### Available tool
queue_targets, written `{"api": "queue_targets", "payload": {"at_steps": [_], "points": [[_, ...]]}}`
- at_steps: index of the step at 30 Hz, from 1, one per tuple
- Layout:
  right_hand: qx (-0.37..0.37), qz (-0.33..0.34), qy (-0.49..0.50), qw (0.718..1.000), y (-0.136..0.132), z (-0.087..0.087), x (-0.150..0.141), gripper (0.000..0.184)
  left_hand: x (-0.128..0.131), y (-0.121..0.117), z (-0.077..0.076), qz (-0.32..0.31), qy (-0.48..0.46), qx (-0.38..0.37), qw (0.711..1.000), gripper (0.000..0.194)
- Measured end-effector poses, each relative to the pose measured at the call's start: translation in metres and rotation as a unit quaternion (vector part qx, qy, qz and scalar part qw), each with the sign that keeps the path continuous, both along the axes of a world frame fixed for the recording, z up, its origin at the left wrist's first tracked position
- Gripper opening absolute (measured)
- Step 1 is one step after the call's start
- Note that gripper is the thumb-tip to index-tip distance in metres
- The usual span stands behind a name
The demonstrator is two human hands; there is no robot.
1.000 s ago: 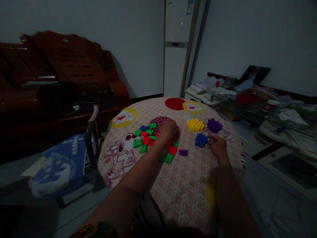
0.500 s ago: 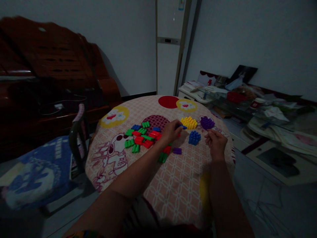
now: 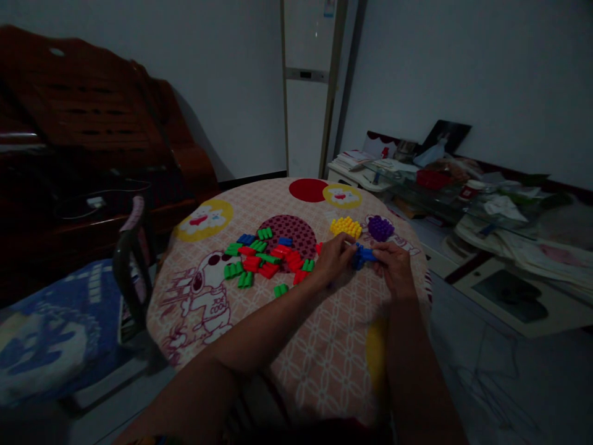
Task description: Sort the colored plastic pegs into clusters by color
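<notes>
From my remote station, I log the largest item first: a wooden bench (image 3: 88, 117), at 10 o'clock from the round table (image 3: 324, 346), which wears a patterned cloth. A chair (image 3: 60, 321) with a blue cover stands at 9 o'clock. My left hand (image 3: 334, 258) has its fingers bent beside the blue pieces (image 3: 365, 254); whether it grips any, I cannot tell. My right hand (image 3: 395, 264) pinches their 3 o'clock end. They lie between both hands. Yellow cluster (image 3: 345, 227): 1 o'clock on the cloth; purple cluster (image 3: 380, 228): 2 o'clock. Smallest: loose red pieces (image 3: 252, 264) and green pieces (image 3: 233, 271), around 11 o'clock.
</notes>
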State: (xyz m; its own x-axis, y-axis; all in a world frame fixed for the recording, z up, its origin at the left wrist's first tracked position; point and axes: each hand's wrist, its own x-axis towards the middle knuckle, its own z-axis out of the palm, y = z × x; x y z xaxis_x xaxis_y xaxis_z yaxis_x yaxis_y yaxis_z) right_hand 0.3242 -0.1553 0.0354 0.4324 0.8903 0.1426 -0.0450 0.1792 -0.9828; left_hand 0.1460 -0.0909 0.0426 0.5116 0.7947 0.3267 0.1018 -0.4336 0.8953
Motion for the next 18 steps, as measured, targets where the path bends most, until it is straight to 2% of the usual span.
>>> {"api": "queue_targets", "payload": {"at_steps": [3, 6, 13, 18], "points": [[-0.019, -0.088, -0.029, 0.996, 0.000, -0.002, 0.007, 0.023, -0.008, 0.011, -0.002, 0.078, 0.042, 0.061, 0.994, 0.017], [-0.065, -0.103, -0.101, 0.987, 0.003, -0.006, 0.008, 0.018, -0.013, 0.020, -0.008, 0.105, 0.088, 0.073, 0.988, 0.026], [-0.152, -0.119, -0.186, 0.963, 0.010, -0.012, -0.001, 0.013, -0.012, 0.024, -0.014, 0.105, 0.121, 0.073, 0.984, 0.027], [-0.152, -0.131, -0.226, 0.953, 0.012, -0.012, -0.006, 0.013, -0.012, 0.022, -0.013, 0.072, 0.155, 0.064, 0.983, 0.028]]}}
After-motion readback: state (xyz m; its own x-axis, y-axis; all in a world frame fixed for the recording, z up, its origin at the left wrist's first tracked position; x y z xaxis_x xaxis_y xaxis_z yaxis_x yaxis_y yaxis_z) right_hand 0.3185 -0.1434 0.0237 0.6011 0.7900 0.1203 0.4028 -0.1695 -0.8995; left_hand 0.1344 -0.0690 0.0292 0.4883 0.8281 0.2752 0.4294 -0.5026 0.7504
